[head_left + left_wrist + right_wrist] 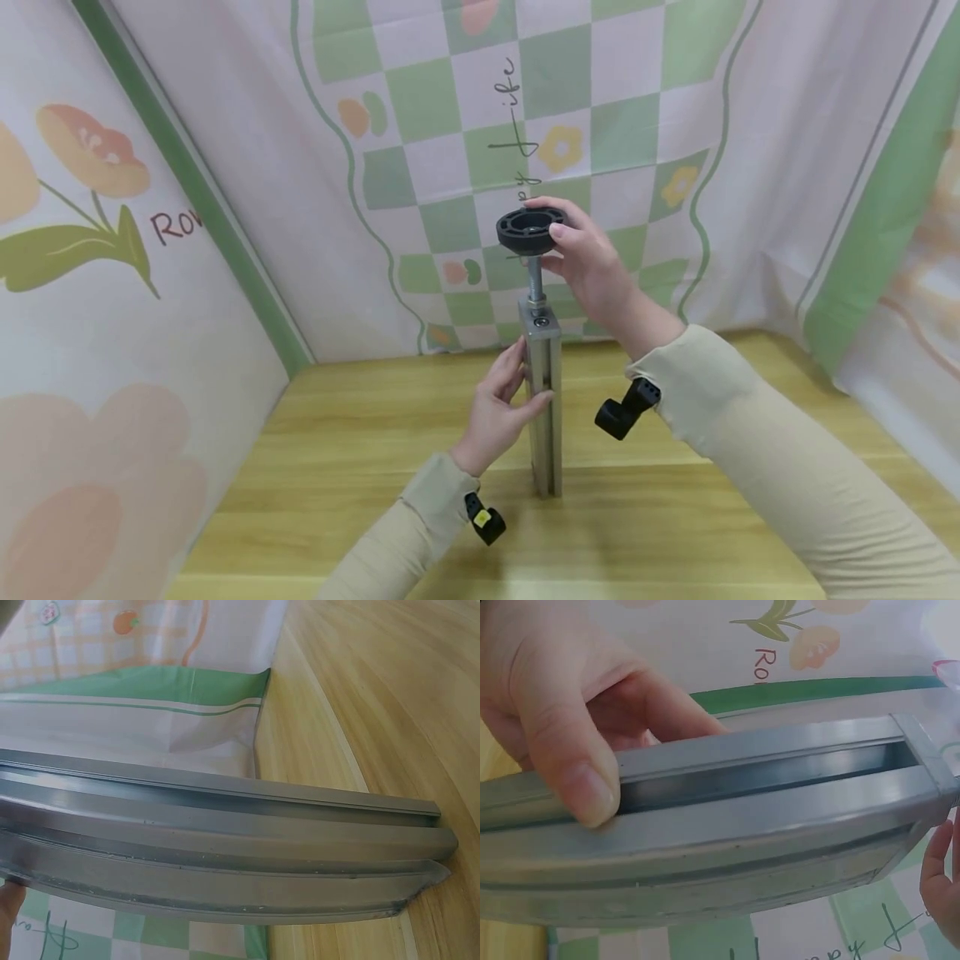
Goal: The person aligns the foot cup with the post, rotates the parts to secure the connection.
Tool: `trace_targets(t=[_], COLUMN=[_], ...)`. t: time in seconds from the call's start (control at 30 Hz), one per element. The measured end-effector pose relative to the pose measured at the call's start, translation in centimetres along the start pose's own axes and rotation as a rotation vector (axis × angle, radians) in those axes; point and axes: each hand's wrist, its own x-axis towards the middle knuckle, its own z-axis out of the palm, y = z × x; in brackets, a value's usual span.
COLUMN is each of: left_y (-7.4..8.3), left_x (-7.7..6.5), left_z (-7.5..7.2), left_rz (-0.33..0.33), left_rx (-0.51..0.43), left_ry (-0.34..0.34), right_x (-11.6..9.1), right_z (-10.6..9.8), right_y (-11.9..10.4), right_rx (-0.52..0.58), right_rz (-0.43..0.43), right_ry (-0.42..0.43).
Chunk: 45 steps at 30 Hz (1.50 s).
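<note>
My left hand (495,417) grips a grey slotted aluminium profile (538,358) about its upper half, thumb on the near side. The profile is upright over the wooden table, its lower end toward the tabletop. A metal end plate (551,327) with a bolt caps the top, and a threaded rod (535,277) with a nut rises from it. On the rod sits a round black levelling foot (517,243), cup side up. My right hand (596,271) holds that foot by its right rim. The left wrist view shows the profile's slotted length (225,836); the right wrist view shows the left thumb (589,791) across the slot.
The wood-grain table (360,417) runs under both arms. Behind it hangs a green-and-white checked curtain (555,75), with a floral curtain (150,333) along the left and another curtain (885,225) on the right.
</note>
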Motion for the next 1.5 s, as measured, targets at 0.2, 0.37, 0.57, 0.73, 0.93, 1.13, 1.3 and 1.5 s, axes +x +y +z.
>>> trace_targets(t=[0.2, 0.37, 0.57, 0.73, 0.93, 1.13, 1.3, 1.5], left_y=[-0.1, 0.0, 0.0, 0.1, 0.1, -0.1, -0.2, -0.2], left_x=[0.0, -0.1, -0.1, 0.0, -0.1, -0.3, -0.3, -0.1], left_z=[0.0, 0.1, 0.2, 0.2, 0.1, 0.1, 0.1, 0.0], left_rz=[0.021, 0.021, 0.004, -0.002, 0.006, 0.007, 0.031, 0.041], left_rx=[0.007, 0.017, 0.023, 0.023, 0.012, 0.006, 0.019, 0.025], left_ry=[-0.005, 0.0, 0.01, 0.005, -0.009, -0.012, -0.008, -0.003], right_x=[-0.6, -0.8, -0.9, -1.1, -1.2, -1.4, -1.4, -1.2], right_z=[0.2, 0.3, 0.7, 1.3, 1.9, 2.3, 2.6, 2.6], right_y=[-0.7, -0.9, -1.1, -1.3, -1.2, -0.7, -0.5, -0.5], right_rx=[-0.175, -0.279, -0.359, -0.474, -0.679, -0.753, -0.785, -0.759], right_rz=[-0.032, -0.039, -0.055, -0.058, -0.15, -0.251, -0.287, -0.277], right_ry=[0.079, 0.137, 0.173, 0.216, 0.32, 0.398, 0.428, 0.423])
